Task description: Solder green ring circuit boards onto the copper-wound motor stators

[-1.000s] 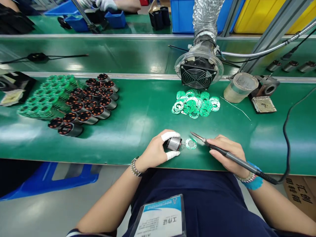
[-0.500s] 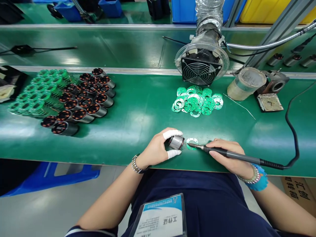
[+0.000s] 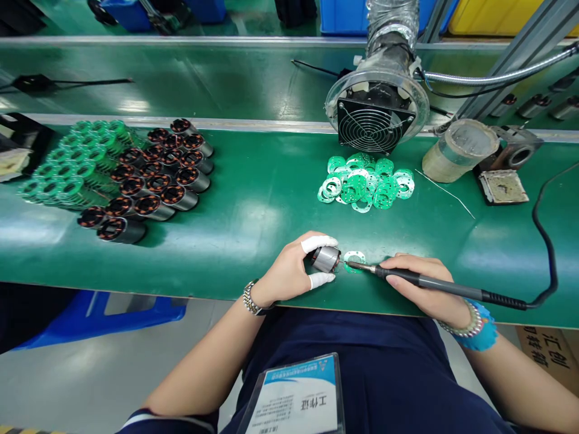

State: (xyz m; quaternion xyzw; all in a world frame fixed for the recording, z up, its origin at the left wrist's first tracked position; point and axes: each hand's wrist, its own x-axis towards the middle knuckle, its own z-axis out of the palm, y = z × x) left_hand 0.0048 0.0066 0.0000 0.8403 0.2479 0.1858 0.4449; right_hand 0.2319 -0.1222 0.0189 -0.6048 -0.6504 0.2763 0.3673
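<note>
My left hand, with white finger cots on thumb and forefinger, is closed around a small grey motor stator lying on its side on the green bench. Just right of the stator lies a green ring-shaped circuit board. My right hand grips a black soldering iron like a pen. Its tip rests on the ring board, close to the stator's end.
A pile of green ring boards lies further back, in front of a fume extractor fan. Rows of copper-wound stators and green-capped ones sit at left. At right are a solder spool, a sponge tray and the iron's cable.
My right hand has lowered the soldering iron, bringing its tip down from above the bench onto the ring board beside the stator. My left hand has kept hold of the stator.
</note>
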